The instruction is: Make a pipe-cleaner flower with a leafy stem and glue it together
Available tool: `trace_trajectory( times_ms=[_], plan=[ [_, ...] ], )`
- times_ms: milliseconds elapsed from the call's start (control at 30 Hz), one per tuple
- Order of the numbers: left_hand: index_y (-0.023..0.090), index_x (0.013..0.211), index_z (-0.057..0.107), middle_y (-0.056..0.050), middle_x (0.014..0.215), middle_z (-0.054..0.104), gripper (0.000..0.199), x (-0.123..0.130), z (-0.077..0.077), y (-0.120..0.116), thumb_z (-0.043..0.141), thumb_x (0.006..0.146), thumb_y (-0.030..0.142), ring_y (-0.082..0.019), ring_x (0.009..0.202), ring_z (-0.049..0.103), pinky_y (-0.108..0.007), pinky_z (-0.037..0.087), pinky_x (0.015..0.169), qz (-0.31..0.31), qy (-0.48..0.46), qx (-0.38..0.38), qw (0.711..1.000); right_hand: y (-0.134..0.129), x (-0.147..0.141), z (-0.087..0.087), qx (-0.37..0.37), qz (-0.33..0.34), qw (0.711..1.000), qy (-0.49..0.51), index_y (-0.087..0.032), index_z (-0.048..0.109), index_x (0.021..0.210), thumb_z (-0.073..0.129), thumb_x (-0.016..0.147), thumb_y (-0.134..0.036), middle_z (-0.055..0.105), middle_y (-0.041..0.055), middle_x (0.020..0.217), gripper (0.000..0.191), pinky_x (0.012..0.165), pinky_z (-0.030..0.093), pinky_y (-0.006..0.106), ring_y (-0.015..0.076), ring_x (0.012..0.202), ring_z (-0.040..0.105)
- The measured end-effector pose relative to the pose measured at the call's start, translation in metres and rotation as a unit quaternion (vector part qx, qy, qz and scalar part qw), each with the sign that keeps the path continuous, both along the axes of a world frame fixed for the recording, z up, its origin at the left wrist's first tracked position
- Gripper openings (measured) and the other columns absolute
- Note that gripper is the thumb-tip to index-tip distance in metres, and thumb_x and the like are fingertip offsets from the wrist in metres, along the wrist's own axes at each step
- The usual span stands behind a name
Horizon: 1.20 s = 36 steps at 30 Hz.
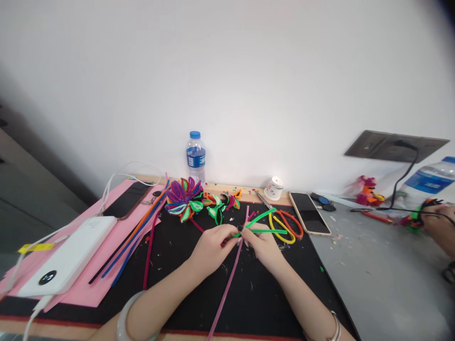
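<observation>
My left hand [215, 247] and my right hand [263, 248] meet fingertip to fingertip above the black mat. Between them they pinch green pipe cleaners [262, 216], whose two ends stick out to the right. A long pink pipe cleaner [227, 291] passes by the fingers and runs down to the mat's front edge; whether it is gripped I cannot tell. Just beyond my hands lie a multicoloured pipe-cleaner flower [184, 196] and smaller green and orange pipe-cleaner pieces [216, 208]. Scissors [292, 226] with yellow and orange handles rest beside my right hand.
Left: pink sheets [85, 289], a white power bank [67, 258], a dark phone [128, 200] and loose pipe cleaners [137, 232]. Behind: a water bottle [195, 156] and paper cup [273, 188]. Right: another phone [310, 213] and another person's hand [439, 222].
</observation>
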State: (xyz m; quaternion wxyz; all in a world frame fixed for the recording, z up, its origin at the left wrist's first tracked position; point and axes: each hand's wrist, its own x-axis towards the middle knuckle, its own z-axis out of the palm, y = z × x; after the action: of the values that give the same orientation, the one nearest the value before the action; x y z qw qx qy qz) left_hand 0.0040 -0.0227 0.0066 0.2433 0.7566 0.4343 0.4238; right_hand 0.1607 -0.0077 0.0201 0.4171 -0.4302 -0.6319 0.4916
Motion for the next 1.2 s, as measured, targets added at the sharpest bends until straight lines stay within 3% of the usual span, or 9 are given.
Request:
trace_trajectory(
  times_ms=[200,433,533,700,833,933,1000,1067,1200],
  plan=[
    [0.017,0.076,0.059,-0.003,0.071,0.06,0.021,-0.004,-0.001,0.001,0.041,0.086,0.02,-0.012,0.065,0.055,-0.023,0.042,0.064,0.004,0.081,0.049,0.996,0.0,-0.002,-0.003,0.018,0.019,1.0,0.002,-0.017,0.043,0.051,0.048,0.081,-0.028,0.037,-0.0046,0.05,0.033,0.046,0.024,0.023,0.0079,0.047,0.032],
    [0.015,0.066,0.056,0.001,0.06,0.058,0.019,-0.003,0.011,0.003,0.044,0.081,0.016,-0.01,0.057,0.056,-0.02,0.043,0.059,-0.064,-0.039,-0.102,0.992,0.002,0.001,-0.007,0.027,0.034,0.999,0.004,-0.017,0.043,0.051,0.049,0.08,-0.03,0.038,-0.0041,0.052,0.032,0.048,0.027,0.023,0.0087,0.048,0.034],
    [0.014,0.066,0.055,0.001,0.059,0.058,0.016,-0.002,0.012,0.005,0.049,0.079,0.021,-0.011,0.055,0.058,-0.022,0.046,0.057,-0.105,-0.121,-0.203,0.966,0.002,0.003,-0.007,0.023,0.04,0.999,0.01,-0.017,0.044,0.053,0.05,0.08,-0.031,0.038,-0.0041,0.053,0.031,0.046,0.026,0.022,0.0082,0.048,0.033],
    [0.012,0.069,0.054,0.001,0.058,0.059,0.018,-0.004,0.01,0.008,0.058,0.075,0.03,-0.012,0.051,0.059,-0.026,0.049,0.054,-0.196,-0.225,-0.338,0.893,-0.001,0.007,-0.001,0.02,0.068,0.997,-0.014,-0.017,0.042,0.05,0.05,0.08,-0.036,0.037,-0.0042,0.049,0.037,0.042,0.023,0.022,0.0075,0.044,0.031],
    [0.012,0.068,0.052,-0.001,0.057,0.061,0.024,-0.007,0.008,0.009,0.061,0.073,0.034,-0.012,0.049,0.059,-0.023,0.048,0.05,-0.246,-0.254,-0.387,0.852,-0.002,0.008,0.002,0.009,0.089,0.996,-0.013,-0.017,0.043,0.048,0.051,0.08,-0.039,0.037,-0.0046,0.046,0.039,0.041,0.021,0.022,0.0068,0.041,0.03],
    [0.012,0.07,0.051,-0.001,0.057,0.061,0.024,-0.006,0.006,0.01,0.059,0.074,0.035,-0.011,0.048,0.058,-0.023,0.048,0.049,-0.253,-0.26,-0.399,0.842,-0.002,0.008,0.0,-0.007,0.08,0.997,-0.006,-0.017,0.043,0.049,0.051,0.079,-0.04,0.037,-0.0048,0.046,0.039,0.04,0.021,0.022,0.0066,0.04,0.03],
    [0.013,0.072,0.051,-0.001,0.058,0.06,0.023,-0.004,0.005,0.009,0.056,0.077,0.035,-0.012,0.048,0.059,-0.025,0.048,0.05,-0.229,-0.25,-0.388,0.857,-0.002,0.007,-0.002,-0.021,0.059,0.998,0.001,-0.017,0.043,0.05,0.052,0.078,-0.039,0.037,-0.0052,0.045,0.037,0.039,0.021,0.022,0.0065,0.04,0.029],
    [0.013,0.075,0.052,0.0,0.061,0.059,0.021,-0.002,0.005,0.008,0.055,0.077,0.033,-0.012,0.051,0.059,-0.025,0.049,0.053,-0.184,-0.216,-0.34,0.896,-0.001,0.005,-0.003,-0.03,0.029,0.999,0.011,-0.018,0.043,0.05,0.052,0.078,-0.037,0.036,-0.0058,0.044,0.035,0.039,0.022,0.021,0.0067,0.039,0.028],
    [0.016,0.08,0.054,0.002,0.066,0.057,0.013,0.0,0.006,0.004,0.058,0.074,0.027,-0.009,0.057,0.055,-0.02,0.045,0.055,-0.088,-0.076,-0.161,0.98,0.001,0.002,-0.004,-0.03,-0.01,0.999,0.024,-0.018,0.041,0.048,0.051,0.077,-0.035,0.035,-0.0059,0.044,0.035,0.04,0.024,0.021,0.0071,0.04,0.029]
  ],
)
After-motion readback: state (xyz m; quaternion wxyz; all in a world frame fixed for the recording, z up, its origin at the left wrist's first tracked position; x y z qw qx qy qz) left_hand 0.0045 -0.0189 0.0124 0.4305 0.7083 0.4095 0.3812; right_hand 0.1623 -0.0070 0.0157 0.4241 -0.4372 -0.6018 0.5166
